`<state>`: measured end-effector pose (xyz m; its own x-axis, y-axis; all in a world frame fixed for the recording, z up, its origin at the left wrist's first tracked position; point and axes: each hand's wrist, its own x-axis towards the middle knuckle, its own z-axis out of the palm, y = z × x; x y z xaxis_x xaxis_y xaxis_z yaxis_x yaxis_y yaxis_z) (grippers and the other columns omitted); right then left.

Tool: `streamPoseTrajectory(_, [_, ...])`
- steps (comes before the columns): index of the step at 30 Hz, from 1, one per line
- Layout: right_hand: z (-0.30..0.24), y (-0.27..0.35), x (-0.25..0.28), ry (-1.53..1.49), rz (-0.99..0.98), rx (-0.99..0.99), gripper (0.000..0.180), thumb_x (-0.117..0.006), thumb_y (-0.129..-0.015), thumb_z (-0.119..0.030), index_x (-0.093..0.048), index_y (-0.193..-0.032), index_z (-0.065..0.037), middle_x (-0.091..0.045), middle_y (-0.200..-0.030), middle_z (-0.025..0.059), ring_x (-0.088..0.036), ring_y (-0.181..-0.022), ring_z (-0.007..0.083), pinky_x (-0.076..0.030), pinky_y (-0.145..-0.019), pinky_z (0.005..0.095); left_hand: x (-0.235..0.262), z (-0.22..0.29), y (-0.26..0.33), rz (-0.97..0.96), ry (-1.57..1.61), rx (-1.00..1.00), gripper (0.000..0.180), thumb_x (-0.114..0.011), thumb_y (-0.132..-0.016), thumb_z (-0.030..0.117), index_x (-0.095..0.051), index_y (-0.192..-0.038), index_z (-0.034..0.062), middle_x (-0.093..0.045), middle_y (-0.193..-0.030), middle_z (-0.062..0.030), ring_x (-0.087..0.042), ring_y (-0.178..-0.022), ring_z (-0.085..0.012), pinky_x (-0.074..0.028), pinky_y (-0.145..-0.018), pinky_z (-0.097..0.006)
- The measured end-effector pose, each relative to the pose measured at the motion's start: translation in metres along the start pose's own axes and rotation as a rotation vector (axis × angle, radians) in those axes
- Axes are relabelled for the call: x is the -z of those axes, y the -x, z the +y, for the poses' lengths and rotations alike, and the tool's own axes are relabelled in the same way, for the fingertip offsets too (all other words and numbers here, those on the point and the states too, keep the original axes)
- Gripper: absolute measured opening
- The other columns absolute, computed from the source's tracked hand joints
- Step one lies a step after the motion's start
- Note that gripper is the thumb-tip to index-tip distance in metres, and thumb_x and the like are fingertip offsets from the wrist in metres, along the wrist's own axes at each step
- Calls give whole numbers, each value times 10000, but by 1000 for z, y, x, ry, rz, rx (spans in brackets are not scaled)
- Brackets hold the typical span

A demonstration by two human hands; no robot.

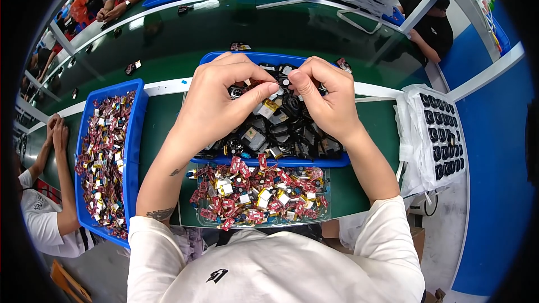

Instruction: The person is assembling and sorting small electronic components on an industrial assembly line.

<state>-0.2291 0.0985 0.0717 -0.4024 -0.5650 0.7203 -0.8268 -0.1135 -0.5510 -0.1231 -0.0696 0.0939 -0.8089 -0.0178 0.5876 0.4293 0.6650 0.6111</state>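
Above a blue tray [331, 162] of black plastic casings [306, 140], my two hands are raised close together. My left hand [222, 92] is closed, thumb against the bent fingers, with a reddish bit showing beneath them. Facing it, my right hand [325, 98] pinches with thumb and forefinger. Whatever either hand grips is too small and covered to name. Nearer my body, a shallow clear tray [328, 213] carries a heap of small red circuit boards [261, 193] with white and yellow battery packs.
At left stands a long blue tray [138, 134] filled with similar boards. White trays with black pieces [443, 134] are stacked at right. Beyond runs a green belt [224, 28] with scattered parts, with other people around it. A co-worker's hands [56, 132] rest at far left.
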Motion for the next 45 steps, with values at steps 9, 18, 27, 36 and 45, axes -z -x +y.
streamPoseTrajectory(9, [-8, 3, 1, -582, -89, -217, 225, -547, -948, -193, -579, -835, -1, -559, -786, 16, -498, -672, 71, -407, -589, 224, 4, 4, 3, -142, 369, 182, 79, -686, -805, 44, -670, -823, -31, -619, -775, -46, -536, -712, -84, -418, -626, -227])
streamPoseTrajectory(18, [-13, 4, 1, -643, -85, -194, 170, -580, -927, -154, -576, -859, 2, -556, -808, 13, -500, -695, 63, -414, -619, 208, 6, 7, 2, -146, 547, 374, 113, -709, -804, 92, -684, -851, -7, -636, -762, -14, -536, -676, -49, -424, -616, -198])
streamPoseTrajectory(27, [-8, 4, -3, -753, -188, -331, 246, -527, -959, -252, -528, -851, -31, -505, -733, -15, -453, -636, 44, -384, -574, 194, 2, 3, 4, -230, 825, 452, 111, -693, -818, 104, -657, -848, 4, -641, -799, -17, -568, -749, -65, -446, -698, -210])
streamPoseTrajectory(36, [16, 7, -6, 404, -234, -38, 267, -616, -758, -7, -563, -1015, -62, -577, -915, 88, -567, -868, 286, -477, -761, 386, 22, 1, 2, -54, 673, 382, 118, -667, -844, 132, -649, -868, 17, -637, -818, -4, -570, -771, -52, -447, -727, -193])
streamPoseTrajectory(45, [-3, 20, -29, 344, -612, 135, 182, -716, -727, -214, -681, -858, -92, -538, -975, 59, -484, -964, 244, -426, -807, 367, 24, 2, 1, -45, 581, 351, 129, -656, -850, 138, -641, -872, 12, -633, -818, -3, -572, -795, -56, -446, -754, -197])
